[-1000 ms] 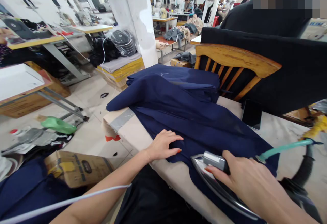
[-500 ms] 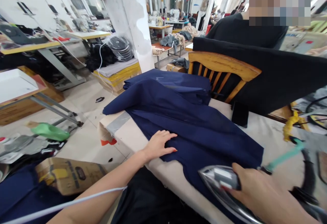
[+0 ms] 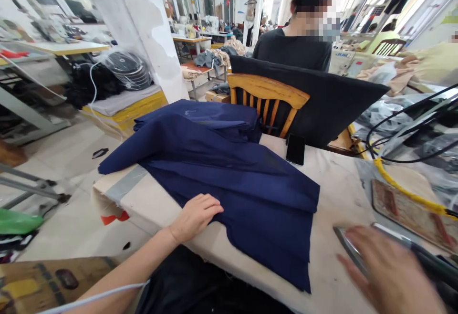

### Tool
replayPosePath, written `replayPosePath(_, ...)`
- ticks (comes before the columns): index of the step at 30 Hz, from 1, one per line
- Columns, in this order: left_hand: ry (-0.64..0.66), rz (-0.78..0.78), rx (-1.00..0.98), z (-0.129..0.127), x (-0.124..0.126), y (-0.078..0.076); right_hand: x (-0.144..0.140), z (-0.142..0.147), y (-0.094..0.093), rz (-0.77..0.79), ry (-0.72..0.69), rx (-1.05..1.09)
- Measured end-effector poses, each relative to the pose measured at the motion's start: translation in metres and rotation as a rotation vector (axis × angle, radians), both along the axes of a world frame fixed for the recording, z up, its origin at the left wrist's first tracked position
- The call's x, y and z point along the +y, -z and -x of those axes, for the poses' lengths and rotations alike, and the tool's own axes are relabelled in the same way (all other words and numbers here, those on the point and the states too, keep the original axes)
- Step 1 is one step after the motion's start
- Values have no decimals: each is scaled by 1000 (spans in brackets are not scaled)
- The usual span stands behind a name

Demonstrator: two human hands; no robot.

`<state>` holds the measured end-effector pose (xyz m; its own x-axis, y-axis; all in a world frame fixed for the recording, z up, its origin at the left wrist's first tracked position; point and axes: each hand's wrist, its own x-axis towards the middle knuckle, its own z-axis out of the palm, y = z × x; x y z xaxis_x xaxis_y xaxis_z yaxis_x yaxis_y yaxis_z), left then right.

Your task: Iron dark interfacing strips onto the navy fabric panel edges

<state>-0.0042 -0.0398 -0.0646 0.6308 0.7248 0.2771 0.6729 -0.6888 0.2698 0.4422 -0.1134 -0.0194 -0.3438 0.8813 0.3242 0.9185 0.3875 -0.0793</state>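
Left hand (image 3: 196, 214) flat, open, pressing navy fabric (image 3: 229, 171) on worktop (image 3: 332, 185). Right hand (image 3: 390, 271) closed over iron (image 3: 352, 249), just right of fabric's edge.

The room is bright. Light comes from far windows, which glare white. The near right hand (image 3: 390, 271) looks blurry. Things bend at the edges.
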Motion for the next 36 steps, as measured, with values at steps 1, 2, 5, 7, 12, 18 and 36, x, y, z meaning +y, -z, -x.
replayPosePath(1,19,25,-18,-2,-2,0,-1,20,9,-31,-173,-79)
replayPosePath(2,20,48,-40,-4,-3,1,-2,37,19,-50,-290,-116)
replayPosePath(5,-10,119,-82,-5,-5,-1,1,63,42,-29,-311,-32)
replayPosePath(7,-26,156,-86,-5,-4,-4,11,62,43,82,-274,166)
replayPosePath(12,-60,130,-110,-11,24,-12,61,51,26,275,140,586)
replayPosePath(18,-155,-23,57,-26,93,-12,137,57,40,263,405,488)
replayPosePath(36,-8,193,-178,-62,-5,-10,-16,88,35,285,-307,272)
